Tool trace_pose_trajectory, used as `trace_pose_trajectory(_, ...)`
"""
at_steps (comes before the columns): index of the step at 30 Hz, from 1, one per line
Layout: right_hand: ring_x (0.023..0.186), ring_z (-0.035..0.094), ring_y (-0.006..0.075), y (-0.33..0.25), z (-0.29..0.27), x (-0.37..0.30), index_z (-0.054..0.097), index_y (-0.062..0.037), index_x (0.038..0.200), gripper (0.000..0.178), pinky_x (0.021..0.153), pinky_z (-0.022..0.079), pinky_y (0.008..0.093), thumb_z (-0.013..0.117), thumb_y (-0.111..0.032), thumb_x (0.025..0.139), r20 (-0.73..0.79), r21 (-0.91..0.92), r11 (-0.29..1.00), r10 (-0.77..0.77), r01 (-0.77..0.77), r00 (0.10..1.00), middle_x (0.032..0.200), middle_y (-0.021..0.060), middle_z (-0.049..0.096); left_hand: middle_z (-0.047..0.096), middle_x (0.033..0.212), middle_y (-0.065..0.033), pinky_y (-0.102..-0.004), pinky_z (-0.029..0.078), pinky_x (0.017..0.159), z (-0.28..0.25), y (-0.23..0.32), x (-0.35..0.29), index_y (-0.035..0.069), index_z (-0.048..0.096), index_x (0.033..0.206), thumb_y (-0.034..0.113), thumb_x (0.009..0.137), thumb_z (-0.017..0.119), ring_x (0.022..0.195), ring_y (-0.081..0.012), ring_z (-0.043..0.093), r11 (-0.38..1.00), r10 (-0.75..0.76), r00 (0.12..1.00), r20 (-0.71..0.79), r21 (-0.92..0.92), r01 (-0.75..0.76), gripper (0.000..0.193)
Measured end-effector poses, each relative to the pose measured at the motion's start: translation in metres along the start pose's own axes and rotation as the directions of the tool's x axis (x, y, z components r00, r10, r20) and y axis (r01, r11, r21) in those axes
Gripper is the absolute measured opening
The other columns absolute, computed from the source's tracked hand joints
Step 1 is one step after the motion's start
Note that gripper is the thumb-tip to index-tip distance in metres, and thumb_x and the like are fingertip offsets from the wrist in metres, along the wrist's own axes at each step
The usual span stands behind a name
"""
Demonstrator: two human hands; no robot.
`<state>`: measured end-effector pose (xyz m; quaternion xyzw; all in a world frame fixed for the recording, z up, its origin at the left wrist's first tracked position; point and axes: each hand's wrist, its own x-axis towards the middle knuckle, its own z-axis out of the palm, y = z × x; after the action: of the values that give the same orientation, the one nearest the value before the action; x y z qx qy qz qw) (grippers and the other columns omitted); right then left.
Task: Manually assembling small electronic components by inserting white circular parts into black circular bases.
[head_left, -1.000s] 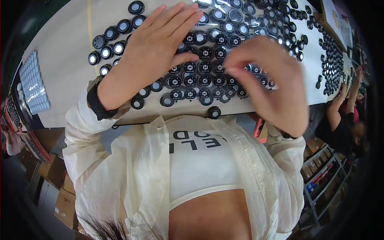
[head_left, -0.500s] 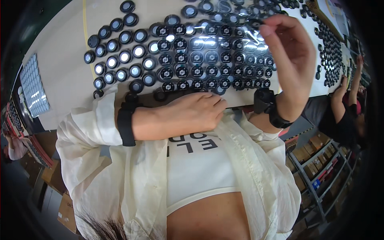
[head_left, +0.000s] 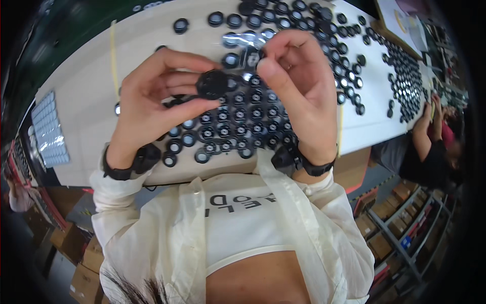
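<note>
My left hand [head_left: 147, 93] is closed on a black round puck-like part [head_left: 211, 84], held between thumb and fingers above the table. Close by on its right, my right hand [head_left: 306, 86] pinches a small black label [head_left: 252, 59] with a white mark, on what looks like clear film. Below both hands lies a clear glossy sheet with rows of black round labels [head_left: 240, 113], each with a white mark. Under and around this sheet stand black round parts with pale centres [head_left: 188, 138]. My fingers hide part of the sheet.
More black round parts [head_left: 283, 23] spread over the far side of the pale table [head_left: 81, 101]. At the left lies a sheet of pale round pieces [head_left: 49, 129]. Yellow tape lines [head_left: 114, 55] cross the table. To the right, another person's arms [head_left: 422, 121] rest near further black parts [head_left: 405, 76].
My left hand has risen from the table's near edge and now holds a black round part. My right hand has moved left, towards it, still pinching. The whole view has shifted a little.
</note>
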<state>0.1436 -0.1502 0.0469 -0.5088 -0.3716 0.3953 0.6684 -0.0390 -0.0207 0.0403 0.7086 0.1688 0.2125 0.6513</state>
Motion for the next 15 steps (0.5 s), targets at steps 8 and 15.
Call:
trace_pose_trajectory(8, 0.095, 0.061, 0.0145, 0.006, 0.02, 0.004, 0.064, 0.0037, 0.1, 0.015, 0.089, 0.048, 0.029, 0.071, 0.001, 0.087, -0.005, 0.026, 0.991, 0.133, -0.132, 0.991, 0.098, 0.0099, 0.066, 0.07, 0.107, -0.0171, -0.0295, 0.06, 0.082, -0.004, -0.007, 0.004, -0.008, 0.062, 0.118, -0.01, 0.078, 0.074, 0.093, -0.0219, 0.072, 0.998, 0.028, 0.993, -0.114, -0.052, -0.034, 0.041)
trace_pose_trajectory(15, 0.094, 0.066, 0.016, 0.016, 0.021, 0.005, 0.064, 0.0052, 0.097, 0.014, 0.089, 0.052, 0.03, 0.071, 0.003, 0.085, -0.045, 0.045, 0.995, 0.096, -0.094, 0.994, 0.098, 0.0117, 0.068, 0.073, 0.098, -0.0133, -0.0229, 0.058, 0.077, -0.005, -0.01, 0.007, -0.003, 0.066, 0.119, -0.006, 0.08, 0.074, 0.086, -0.0172, 0.073, 0.999, -0.024, 0.994, -0.108, 0.025, 0.027, 0.04)
